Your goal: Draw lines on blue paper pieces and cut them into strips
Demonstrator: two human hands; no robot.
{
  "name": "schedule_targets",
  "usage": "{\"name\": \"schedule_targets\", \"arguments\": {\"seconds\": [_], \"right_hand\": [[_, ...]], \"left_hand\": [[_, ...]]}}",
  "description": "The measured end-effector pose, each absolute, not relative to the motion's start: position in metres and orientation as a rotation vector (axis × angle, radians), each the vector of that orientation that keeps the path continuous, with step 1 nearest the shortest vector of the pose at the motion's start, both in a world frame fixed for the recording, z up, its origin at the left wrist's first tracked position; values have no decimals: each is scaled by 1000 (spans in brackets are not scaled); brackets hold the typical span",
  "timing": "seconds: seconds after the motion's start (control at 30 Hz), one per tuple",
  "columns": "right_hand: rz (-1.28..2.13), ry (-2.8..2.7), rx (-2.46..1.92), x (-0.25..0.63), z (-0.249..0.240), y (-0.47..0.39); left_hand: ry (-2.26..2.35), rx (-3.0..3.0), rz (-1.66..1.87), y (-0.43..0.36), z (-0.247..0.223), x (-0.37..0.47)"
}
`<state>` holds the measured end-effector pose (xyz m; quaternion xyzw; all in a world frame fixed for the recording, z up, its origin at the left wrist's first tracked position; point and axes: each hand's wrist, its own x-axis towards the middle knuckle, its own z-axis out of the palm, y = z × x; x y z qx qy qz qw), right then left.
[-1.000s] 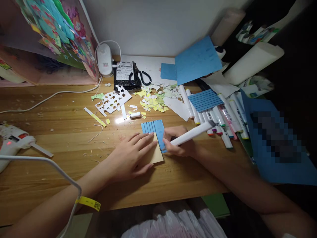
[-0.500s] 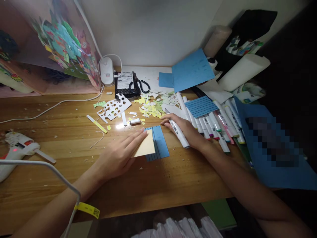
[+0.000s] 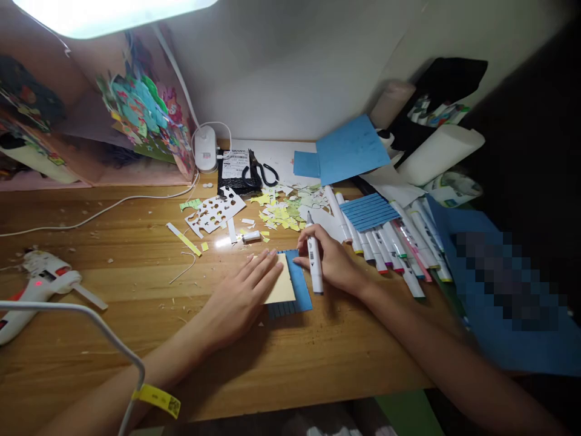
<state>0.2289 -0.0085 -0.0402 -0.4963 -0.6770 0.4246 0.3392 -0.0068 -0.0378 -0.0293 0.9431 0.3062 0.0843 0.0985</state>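
My left hand (image 3: 247, 290) lies flat with fingers stretched over a cream card (image 3: 282, 287), pressing it onto a blue card (image 3: 300, 284). Dark parallel lines show on the blue card where the cream one leaves it bare. In my right hand (image 3: 333, 257) is a white marker (image 3: 314, 263), its uncapped tip pointing up and away from the cards. The right fingertips rest at the blue card's right edge. A white marker cap (image 3: 252, 237) lies on the table beyond the cards.
Several markers (image 3: 374, 245) lie to the right under a lined blue card (image 3: 370, 212). Paper scraps (image 3: 281, 212), a hole-punched white card (image 3: 215, 211) and black-handled scissors (image 3: 261, 174) lie farther back. A glue gun (image 3: 40, 284) is at left; a white bent tube (image 3: 100, 327) crosses the lower left.
My left hand and the cream card have shifted right over the blue card, covering more of its lines. The marker in my right hand has turned more upright. The camera view has tilted up.
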Motion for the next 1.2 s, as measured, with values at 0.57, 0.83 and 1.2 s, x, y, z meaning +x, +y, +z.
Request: {"name": "schedule_targets", "arguments": {"seconds": [0.57, 0.83, 1.2], "right_hand": [[1384, -1314, -1269, 217, -37, -11], [1138, -1661, -1321, 213, -48, -15], [1002, -1757, -1364, 212, -52, -15]], "left_hand": [[971, 2846, 368, -40, -22, -10], [947, 2843, 56, -42, -35, -7], [903, 2724, 5, -44, -35, -7]]}}
